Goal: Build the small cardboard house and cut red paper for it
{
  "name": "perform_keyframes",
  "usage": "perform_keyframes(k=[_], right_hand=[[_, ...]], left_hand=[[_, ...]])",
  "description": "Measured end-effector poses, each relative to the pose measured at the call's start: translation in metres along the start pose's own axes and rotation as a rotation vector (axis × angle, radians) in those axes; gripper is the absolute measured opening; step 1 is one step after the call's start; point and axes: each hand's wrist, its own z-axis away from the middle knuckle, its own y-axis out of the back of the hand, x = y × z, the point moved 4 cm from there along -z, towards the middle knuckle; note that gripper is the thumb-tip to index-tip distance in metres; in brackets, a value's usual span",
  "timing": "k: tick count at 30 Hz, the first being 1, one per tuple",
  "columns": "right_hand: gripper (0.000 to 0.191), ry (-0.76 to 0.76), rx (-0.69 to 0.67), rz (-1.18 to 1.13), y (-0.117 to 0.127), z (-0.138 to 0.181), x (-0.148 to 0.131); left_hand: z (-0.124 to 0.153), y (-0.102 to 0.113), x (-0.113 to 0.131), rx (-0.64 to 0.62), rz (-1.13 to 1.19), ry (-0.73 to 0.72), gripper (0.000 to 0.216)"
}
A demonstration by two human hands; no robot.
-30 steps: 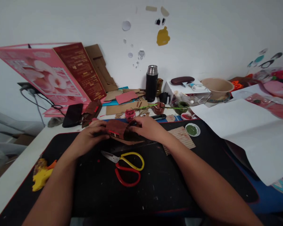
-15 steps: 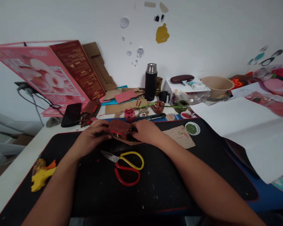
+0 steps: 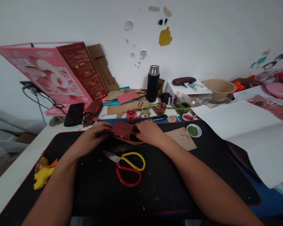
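Observation:
A small brown-painted cardboard model (image 3: 122, 129), with a rounded top and a red strip along its front, stands on a cardboard base (image 3: 127, 141). My left hand (image 3: 96, 135) is closed at its left end, with the fingertips partly hidden behind the model. At the open right end my right hand (image 3: 149, 131) grips the side wall, some fingers out of sight. Scissors (image 3: 126, 166) with one yellow and one red handle lie just in front on the black mat (image 3: 165, 188). A yellow hot glue gun (image 3: 43, 172) rests beside my left forearm.
Behind the model stand paint jars (image 3: 131, 115), a black utility knife (image 3: 153, 118) and a black thermos (image 3: 153, 84). Corrugated cardboard (image 3: 182, 138) and a lid of green paint (image 3: 193, 130) lie right. White paper (image 3: 235, 125) covers the right side; a pink box (image 3: 52, 72) stands left.
The whole view has shifted slightly right and down. My left thumb, seen along the model's front before, is now less visible. The model stays between both hands.

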Motion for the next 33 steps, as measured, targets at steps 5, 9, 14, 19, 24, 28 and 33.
perform_keyframes(k=[5,9,14,19,24,28,33], right_hand=[[0.027,0.03,0.006,0.085,0.001,0.001,-0.007],[0.02,0.055,0.041,0.097,0.001,0.002,-0.009],[0.021,0.031,0.062,0.069,0.0,0.002,-0.007],[0.025,-0.012,0.083,0.021,0.0,0.002,-0.004],[0.023,-0.023,0.111,-0.061,0.006,0.003,0.002],[0.02,-0.016,0.118,-0.126,0.012,0.005,0.005],[0.02,-0.037,0.199,-0.223,0.018,0.007,0.006]], left_hand=[[0.003,0.016,0.001,0.271,0.124,0.186,0.039],[0.002,0.007,0.009,0.267,0.175,0.219,0.052],[0.001,-0.003,0.015,0.25,0.19,0.201,0.058],[0.0,-0.009,0.014,0.237,0.181,0.236,0.056],[-0.004,-0.013,0.014,0.245,0.246,0.236,0.052],[-0.006,-0.015,0.013,0.266,0.285,0.254,0.051],[-0.008,-0.016,0.012,0.272,0.293,0.274,0.052]])
